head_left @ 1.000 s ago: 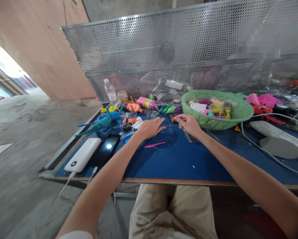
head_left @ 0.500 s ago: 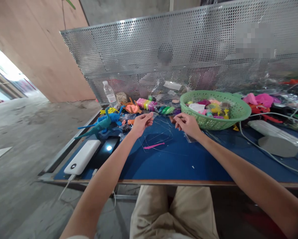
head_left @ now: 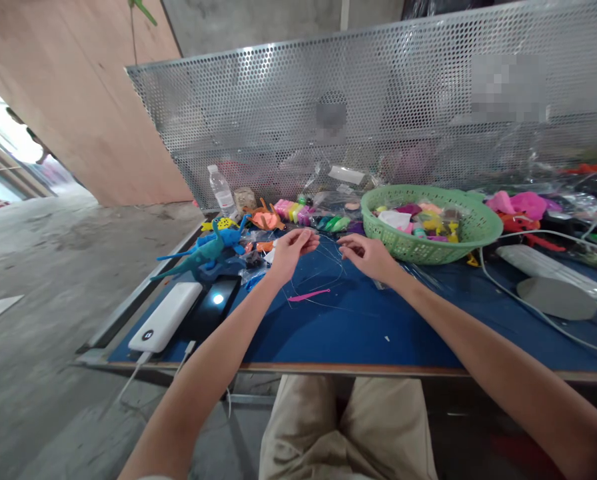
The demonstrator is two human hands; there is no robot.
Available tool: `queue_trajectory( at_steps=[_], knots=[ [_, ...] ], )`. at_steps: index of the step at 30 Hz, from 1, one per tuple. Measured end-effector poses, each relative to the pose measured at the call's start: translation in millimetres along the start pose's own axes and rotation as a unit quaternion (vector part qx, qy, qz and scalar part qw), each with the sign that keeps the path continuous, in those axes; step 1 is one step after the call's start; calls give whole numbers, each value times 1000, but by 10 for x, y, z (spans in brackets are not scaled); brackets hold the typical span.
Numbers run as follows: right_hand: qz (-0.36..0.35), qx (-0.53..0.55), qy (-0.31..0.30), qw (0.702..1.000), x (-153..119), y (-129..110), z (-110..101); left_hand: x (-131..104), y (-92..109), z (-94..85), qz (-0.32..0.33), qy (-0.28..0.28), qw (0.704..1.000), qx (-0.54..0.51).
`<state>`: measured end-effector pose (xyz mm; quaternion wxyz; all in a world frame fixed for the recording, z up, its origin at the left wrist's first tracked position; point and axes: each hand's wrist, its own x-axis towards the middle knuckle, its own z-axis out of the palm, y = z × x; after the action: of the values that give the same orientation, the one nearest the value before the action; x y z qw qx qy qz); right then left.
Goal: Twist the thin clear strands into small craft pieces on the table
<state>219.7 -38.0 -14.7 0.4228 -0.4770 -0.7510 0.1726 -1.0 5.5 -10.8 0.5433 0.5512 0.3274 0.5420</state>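
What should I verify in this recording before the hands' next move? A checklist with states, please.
1. Left hand and right hand both in view, apart from each other: ok.
2. Slim pink piece lying unheld on the table: ok.
3. Table free of scraps: not ok; a white scrap lies toward the front edge.
4. Right hand clear of the green basket: cannot tell.
5. Anything thin held: cannot tell.

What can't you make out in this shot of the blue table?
In the head view:
Bare left hand and bare right hand: whether either pinches something slender, too small to tell.
Green perforated plastic basket: its floor, hidden by multicoloured pieces heaped inside.
Clear plastic bottle: label wording, too small.
White cable: where its front stretch leads, cut off by the right edge.
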Motion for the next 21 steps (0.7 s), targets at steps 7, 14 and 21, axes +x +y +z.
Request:
queue_trajectory(
  at_steps=[7,14,21],
  knots=[
    [-37,-107,12,993,-17,-194,4,-103,-97,117,-45,-130,991,-7],
    [-30,-42,-17,999,-54,-198,25,-111,-41,99,-39,-138,989,26],
    [-30,-31,-25,999,-51,-172,64,-91,10,50,15,-89,987,136]
  ],
)
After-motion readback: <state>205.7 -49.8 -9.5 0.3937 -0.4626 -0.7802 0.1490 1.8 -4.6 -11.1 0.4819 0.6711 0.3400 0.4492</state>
